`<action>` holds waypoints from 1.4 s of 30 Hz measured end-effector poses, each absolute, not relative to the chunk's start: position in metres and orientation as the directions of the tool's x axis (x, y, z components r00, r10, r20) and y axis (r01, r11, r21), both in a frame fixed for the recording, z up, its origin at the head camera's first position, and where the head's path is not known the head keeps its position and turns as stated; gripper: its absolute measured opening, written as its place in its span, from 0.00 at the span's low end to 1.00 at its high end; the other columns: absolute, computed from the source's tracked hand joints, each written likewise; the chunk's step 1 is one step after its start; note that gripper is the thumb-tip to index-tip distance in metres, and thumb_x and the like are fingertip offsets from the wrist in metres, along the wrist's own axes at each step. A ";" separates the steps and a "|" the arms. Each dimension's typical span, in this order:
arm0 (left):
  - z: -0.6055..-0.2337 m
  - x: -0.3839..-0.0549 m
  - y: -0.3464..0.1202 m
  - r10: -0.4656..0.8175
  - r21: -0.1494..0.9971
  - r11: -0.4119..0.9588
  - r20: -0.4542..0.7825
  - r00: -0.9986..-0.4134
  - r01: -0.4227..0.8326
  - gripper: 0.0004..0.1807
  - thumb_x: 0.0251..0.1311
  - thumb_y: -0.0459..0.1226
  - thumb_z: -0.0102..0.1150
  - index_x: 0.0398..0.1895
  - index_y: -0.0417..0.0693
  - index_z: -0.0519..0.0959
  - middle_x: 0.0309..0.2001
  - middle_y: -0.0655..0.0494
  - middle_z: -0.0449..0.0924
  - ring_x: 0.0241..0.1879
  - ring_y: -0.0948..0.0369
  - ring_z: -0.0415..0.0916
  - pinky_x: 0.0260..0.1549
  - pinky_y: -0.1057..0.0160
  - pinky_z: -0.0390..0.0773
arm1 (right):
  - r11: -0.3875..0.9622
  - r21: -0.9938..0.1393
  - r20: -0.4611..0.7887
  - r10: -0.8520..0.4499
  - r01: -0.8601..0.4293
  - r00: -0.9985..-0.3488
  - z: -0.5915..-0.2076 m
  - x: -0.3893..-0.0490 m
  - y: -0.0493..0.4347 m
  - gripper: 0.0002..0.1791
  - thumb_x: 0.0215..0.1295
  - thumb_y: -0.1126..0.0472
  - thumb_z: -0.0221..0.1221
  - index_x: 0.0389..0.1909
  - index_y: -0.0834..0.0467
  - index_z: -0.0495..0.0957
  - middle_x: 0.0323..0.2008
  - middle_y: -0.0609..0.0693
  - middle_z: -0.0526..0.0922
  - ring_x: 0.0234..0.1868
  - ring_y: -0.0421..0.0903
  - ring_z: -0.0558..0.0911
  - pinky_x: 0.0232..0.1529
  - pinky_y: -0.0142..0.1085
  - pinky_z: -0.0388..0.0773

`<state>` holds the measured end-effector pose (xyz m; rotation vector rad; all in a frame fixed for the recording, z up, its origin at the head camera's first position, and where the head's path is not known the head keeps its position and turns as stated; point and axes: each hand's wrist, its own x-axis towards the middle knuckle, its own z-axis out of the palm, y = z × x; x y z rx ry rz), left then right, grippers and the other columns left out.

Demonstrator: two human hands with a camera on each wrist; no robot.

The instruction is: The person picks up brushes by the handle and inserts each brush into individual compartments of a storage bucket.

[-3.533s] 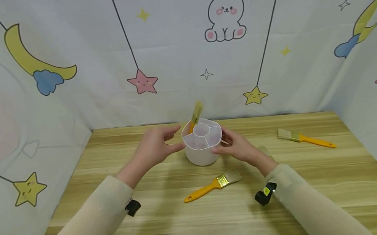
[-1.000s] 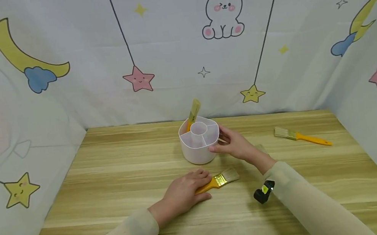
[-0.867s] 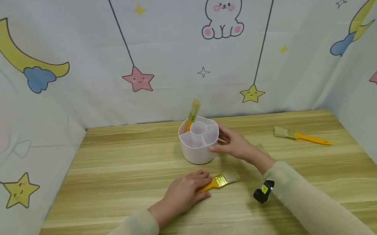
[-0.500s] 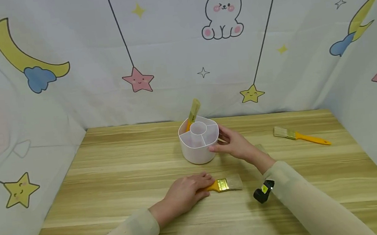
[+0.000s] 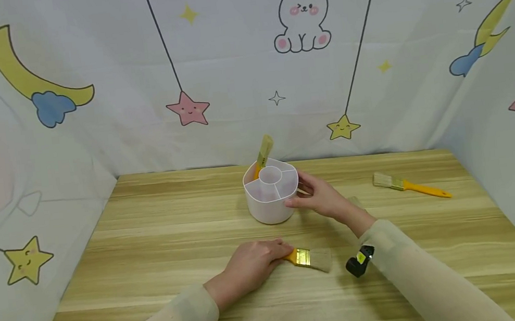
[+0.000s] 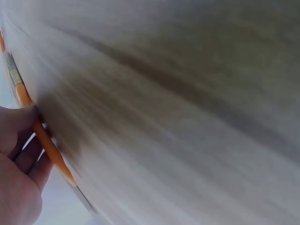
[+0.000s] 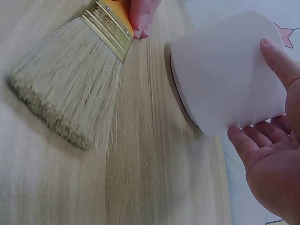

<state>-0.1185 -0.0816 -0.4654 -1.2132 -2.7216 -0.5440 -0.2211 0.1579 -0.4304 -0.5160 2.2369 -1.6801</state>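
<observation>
My left hand pinches the orange handle of a paintbrush low over the wooden table, its pale bristles pointing right. In the left wrist view the thumb and fingers close around that handle. My right hand holds the right side of a round white divided organizer, thumb on the near wall and fingers behind it. One paintbrush stands bristles up in the organizer's back left compartment. The right wrist view shows the organizer's plain outer wall and the splayed bristles close up.
Another paintbrush lies on the table at the right, bristles leftward. Bristles of a further brush peek out from behind the right forearm. A white cloth printed with stars and a rabbit surrounds the table.
The left hand has gone from the organizer's left side to the near paintbrush and now grips it. The brush's bristle end has swung toward the near edge. The right hand stays on the organizer.
</observation>
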 end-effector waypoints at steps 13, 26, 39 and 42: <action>-0.454 -0.118 -0.085 0.694 0.276 0.609 0.268 -0.668 0.744 0.15 0.68 0.34 0.70 0.56 0.52 0.90 0.53 0.61 0.91 0.54 0.62 0.88 0.50 0.58 0.89 | 0.252 -0.961 -0.013 -0.452 -0.114 -0.892 -0.431 -0.221 0.157 0.51 0.69 0.66 0.72 0.85 0.61 0.53 0.82 0.61 0.61 0.82 0.59 0.62 0.78 0.52 0.66; -0.431 -0.117 -0.099 0.633 0.382 0.596 0.316 -0.706 0.706 0.18 0.65 0.32 0.73 0.57 0.51 0.90 0.53 0.61 0.91 0.53 0.60 0.89 0.53 0.55 0.88 | 0.257 -0.959 -0.014 -0.459 -0.118 -0.888 -0.428 -0.220 0.158 0.51 0.69 0.65 0.72 0.86 0.61 0.53 0.82 0.61 0.62 0.82 0.60 0.63 0.78 0.52 0.66; -0.399 -0.124 -0.125 0.516 0.443 0.612 0.403 -0.756 0.654 0.19 0.62 0.30 0.75 0.56 0.51 0.91 0.49 0.59 0.92 0.45 0.60 0.91 0.41 0.62 0.89 | 0.240 -0.963 -0.002 -0.471 -0.126 -0.882 -0.432 -0.222 0.158 0.50 0.70 0.67 0.71 0.85 0.62 0.53 0.81 0.62 0.63 0.81 0.61 0.63 0.77 0.53 0.67; -0.389 -0.128 -0.128 0.483 0.488 0.599 0.412 -0.772 0.635 0.20 0.62 0.29 0.75 0.57 0.50 0.90 0.49 0.56 0.92 0.43 0.59 0.91 0.40 0.63 0.90 | 0.245 -0.958 0.016 -0.468 -0.147 -0.884 -0.433 -0.224 0.158 0.48 0.70 0.71 0.67 0.85 0.66 0.51 0.81 0.67 0.61 0.81 0.63 0.62 0.77 0.54 0.67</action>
